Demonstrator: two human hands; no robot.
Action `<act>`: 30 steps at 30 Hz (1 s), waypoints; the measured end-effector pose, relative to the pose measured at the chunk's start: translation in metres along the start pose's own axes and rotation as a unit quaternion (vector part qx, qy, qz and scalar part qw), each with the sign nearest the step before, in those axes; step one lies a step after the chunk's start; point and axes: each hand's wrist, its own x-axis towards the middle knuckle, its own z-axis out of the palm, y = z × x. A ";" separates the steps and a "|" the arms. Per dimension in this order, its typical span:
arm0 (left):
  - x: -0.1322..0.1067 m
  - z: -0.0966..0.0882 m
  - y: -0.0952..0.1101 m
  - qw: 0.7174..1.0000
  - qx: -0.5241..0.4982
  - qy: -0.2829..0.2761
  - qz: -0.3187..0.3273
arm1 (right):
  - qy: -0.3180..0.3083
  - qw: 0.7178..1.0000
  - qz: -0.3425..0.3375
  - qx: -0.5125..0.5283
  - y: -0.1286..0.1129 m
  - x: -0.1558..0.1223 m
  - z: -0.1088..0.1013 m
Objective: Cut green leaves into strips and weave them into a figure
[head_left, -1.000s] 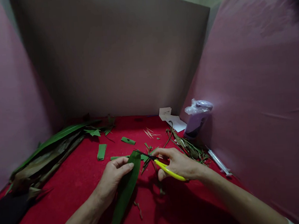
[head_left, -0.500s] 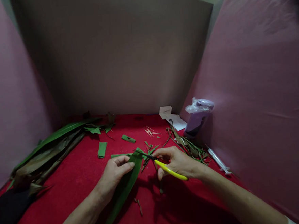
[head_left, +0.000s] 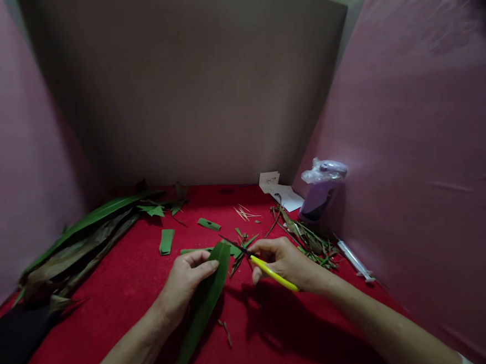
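Midway between pink walls (head_left: pixel 423 136), left hand (head_left: pixel 188 280) is pinching green leaf (head_left: pixel 205 309) above red bench (head_left: pixel 117 285) | right hand (head_left: pixel 289 263) is grasping scissors (head_left: pixel 272 273) at its far end | purple bottle (head_left: pixel 318 200) is sitting farther right, contents hidden

The leaf (head_left: pixel 204 304) at lower centre is deep green, the scissors (head_left: pixel 275 275) yellow and black, the table (head_left: pixel 121 285) red, the bottle (head_left: pixel 311 198) at centre right purple, the wall (head_left: pixel 186 86) at top centre grey-brown.
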 end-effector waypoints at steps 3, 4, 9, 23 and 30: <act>0.002 -0.001 0.000 0.999 -0.023 0.032 0.002 | 0.049 0.998 -0.003 0.044 -0.002 0.003 0.004; 0.003 -0.002 0.001 0.999 -0.029 0.041 0.004 | 0.063 0.997 -0.010 0.049 -0.004 0.004 0.006; 0.006 -0.003 0.004 0.996 -0.057 0.063 0.025 | 0.096 0.994 -0.031 0.051 -0.004 0.007 0.019; 0.005 0.001 0.006 0.991 -0.106 0.063 0.047 | 0.068 0.976 -0.004 0.206 0.002 0.017 0.063; 0.003 0.006 0.004 0.992 -0.115 0.034 0.033 | 0.098 0.965 -0.015 0.244 0.009 0.017 0.067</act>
